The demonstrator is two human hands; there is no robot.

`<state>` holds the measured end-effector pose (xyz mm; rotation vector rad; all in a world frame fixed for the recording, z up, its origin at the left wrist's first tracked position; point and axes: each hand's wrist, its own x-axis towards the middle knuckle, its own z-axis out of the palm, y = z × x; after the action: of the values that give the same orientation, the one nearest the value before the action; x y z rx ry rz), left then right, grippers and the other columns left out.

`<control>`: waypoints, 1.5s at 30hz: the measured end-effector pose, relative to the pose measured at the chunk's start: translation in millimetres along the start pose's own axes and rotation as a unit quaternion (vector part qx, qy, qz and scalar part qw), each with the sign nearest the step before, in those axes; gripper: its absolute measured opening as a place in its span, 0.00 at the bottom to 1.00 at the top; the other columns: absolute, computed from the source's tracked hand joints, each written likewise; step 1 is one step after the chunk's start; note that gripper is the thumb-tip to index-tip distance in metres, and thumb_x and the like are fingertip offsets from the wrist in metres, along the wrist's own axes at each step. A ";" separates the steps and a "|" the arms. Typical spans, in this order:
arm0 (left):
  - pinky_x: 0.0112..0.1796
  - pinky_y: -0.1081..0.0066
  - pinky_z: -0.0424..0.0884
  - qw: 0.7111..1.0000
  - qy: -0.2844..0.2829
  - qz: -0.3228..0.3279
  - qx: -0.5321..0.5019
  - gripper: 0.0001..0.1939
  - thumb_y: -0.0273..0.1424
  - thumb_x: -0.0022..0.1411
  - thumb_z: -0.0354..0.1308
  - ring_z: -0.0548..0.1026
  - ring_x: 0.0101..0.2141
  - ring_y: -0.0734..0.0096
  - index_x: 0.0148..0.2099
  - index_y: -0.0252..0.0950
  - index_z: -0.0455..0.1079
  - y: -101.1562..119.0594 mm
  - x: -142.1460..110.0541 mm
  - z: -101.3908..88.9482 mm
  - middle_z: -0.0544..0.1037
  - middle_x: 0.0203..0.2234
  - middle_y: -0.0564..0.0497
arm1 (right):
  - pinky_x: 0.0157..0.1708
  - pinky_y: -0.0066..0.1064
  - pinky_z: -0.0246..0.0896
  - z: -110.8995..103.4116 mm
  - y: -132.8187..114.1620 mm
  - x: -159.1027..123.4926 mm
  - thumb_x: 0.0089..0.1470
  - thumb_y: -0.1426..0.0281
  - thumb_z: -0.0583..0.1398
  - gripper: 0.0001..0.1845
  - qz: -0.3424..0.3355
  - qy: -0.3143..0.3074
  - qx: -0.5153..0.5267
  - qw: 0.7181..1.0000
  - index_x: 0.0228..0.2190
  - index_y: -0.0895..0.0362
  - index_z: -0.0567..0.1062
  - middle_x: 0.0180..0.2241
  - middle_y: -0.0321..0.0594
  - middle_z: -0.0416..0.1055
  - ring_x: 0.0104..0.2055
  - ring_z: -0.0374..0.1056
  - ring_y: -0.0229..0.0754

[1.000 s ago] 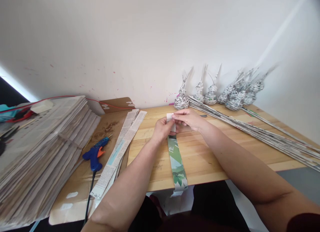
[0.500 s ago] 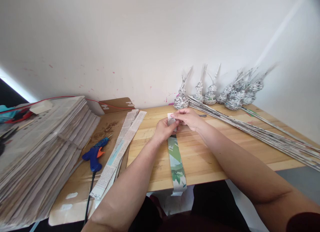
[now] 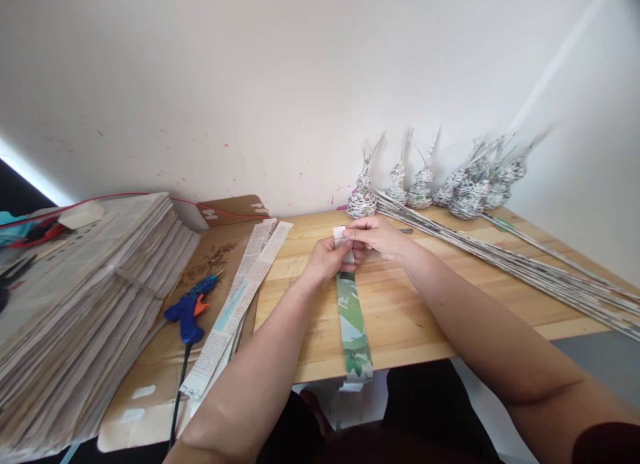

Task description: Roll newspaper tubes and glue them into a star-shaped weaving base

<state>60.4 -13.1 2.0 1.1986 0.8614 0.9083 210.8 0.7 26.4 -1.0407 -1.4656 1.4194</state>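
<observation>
A long paper strip (image 3: 353,324), printed in green and white, runs from my hands toward me and hangs slightly over the table's front edge. My left hand (image 3: 326,256) pinches its far end from the left, thumb on top. From the right, my right hand (image 3: 371,239) grips the same end with thumb and fingers. Between the two hands the strip's white far end pokes out, seemingly bent or folded there. The fingertips partly cover that spot. Just beyond my right hand a small dark flat tool (image 3: 407,231) lies on the wood.
Left of my hands are loose newspaper strips (image 3: 250,284), a blue glue gun (image 3: 190,311) on cardboard (image 3: 135,384), and a tall newspaper stack (image 3: 100,317). Thin paper tubes (image 3: 500,261) stretch along the right. Several woven paper figures (image 3: 362,203) stand by the wall.
Both hands stay on the strip's far end with slight finger movement. The strip has shifted very slightly.
</observation>
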 end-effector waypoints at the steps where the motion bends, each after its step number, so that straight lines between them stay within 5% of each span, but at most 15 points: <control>1: 0.27 0.73 0.73 1.000 -0.001 0.000 -0.007 0.20 0.43 0.54 0.63 0.77 0.28 0.69 0.39 0.28 0.75 0.0 -0.3 0.3 0.79 0.28 0.42 | 0.14 0.25 0.56 -0.9 0.5 0.0 0.41 0.56 0.69 0.20 0.000 -0.006 0.002 1.000 0.29 0.59 0.76 0.17 0.33 0.69 0.15 0.63 0.34; 7: 0.31 0.70 0.75 1.000 0.010 -0.004 0.005 0.22 0.44 0.51 0.66 0.77 0.27 0.69 0.37 0.29 0.74 -0.7 -0.1 2.9 0.79 0.26 0.43 | 0.14 0.28 0.62 3.1 1.4 -1.2 0.38 0.55 0.70 0.21 0.015 0.025 0.024 0.999 0.25 0.58 0.74 0.17 0.34 0.70 0.15 0.65 0.36; 15: 0.29 0.71 0.75 1.000 0.018 0.001 0.023 0.21 0.46 0.53 0.63 0.77 0.27 0.69 0.34 0.30 0.73 -2.2 0.5 4.9 0.79 0.26 0.44 | 0.10 0.27 0.56 9.6 3.3 -1.0 0.40 0.55 0.69 0.21 0.001 0.041 0.027 0.999 0.23 0.55 0.68 0.14 0.30 0.65 0.12 0.61 0.36; 22: 0.29 0.72 0.74 0.999 -0.018 -0.032 0.022 0.19 0.44 0.56 0.61 0.78 0.27 0.70 0.35 0.29 0.74 -0.5 1.7 2.4 0.79 0.27 0.43 | 0.11 0.28 0.56 7.6 0.0 -4.0 0.43 0.55 0.68 0.19 -0.001 -0.037 0.030 0.999 0.29 0.57 0.73 0.14 0.31 0.66 0.12 0.60 0.36; 34: 0.30 0.69 0.75 0.999 -0.030 0.022 0.039 0.25 0.48 0.54 0.61 0.78 0.29 0.66 0.44 0.33 0.67 -3.7 0.0 4.3 0.79 0.27 0.46 | 0.07 0.27 0.53 7.0 -1.2 -2.8 0.37 0.56 0.71 0.22 0.019 0.006 0.065 0.998 0.23 0.56 0.68 0.13 0.30 0.65 0.10 0.59 0.36; 39: 0.32 0.68 0.75 1.000 -0.008 0.027 0.011 0.25 0.47 0.50 0.65 0.78 0.29 0.68 0.40 0.30 0.72 -6.7 2.0 2.9 0.79 0.31 0.43 | 0.10 0.22 0.51 8.6 -1.3 -1.4 0.36 0.59 0.72 0.21 0.025 0.071 0.063 0.995 0.22 0.57 0.68 0.14 0.28 0.63 0.13 0.57 0.31; 45: 0.30 0.71 0.74 1.000 -0.003 0.022 -0.003 0.23 0.47 0.52 0.63 0.77 0.28 0.69 0.38 0.30 0.73 -5.9 0.5 4.2 0.79 0.25 0.45 | 0.12 0.27 0.54 9.3 0.7 1.3 0.42 0.55 0.68 0.20 -0.021 0.072 0.037 0.996 0.23 0.55 0.68 0.17 0.30 0.65 0.14 0.59 0.34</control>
<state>65.1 -15.0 -3.2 1.2188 0.8309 0.9418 201.6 -1.0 25.5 -1.0381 -1.3133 1.3310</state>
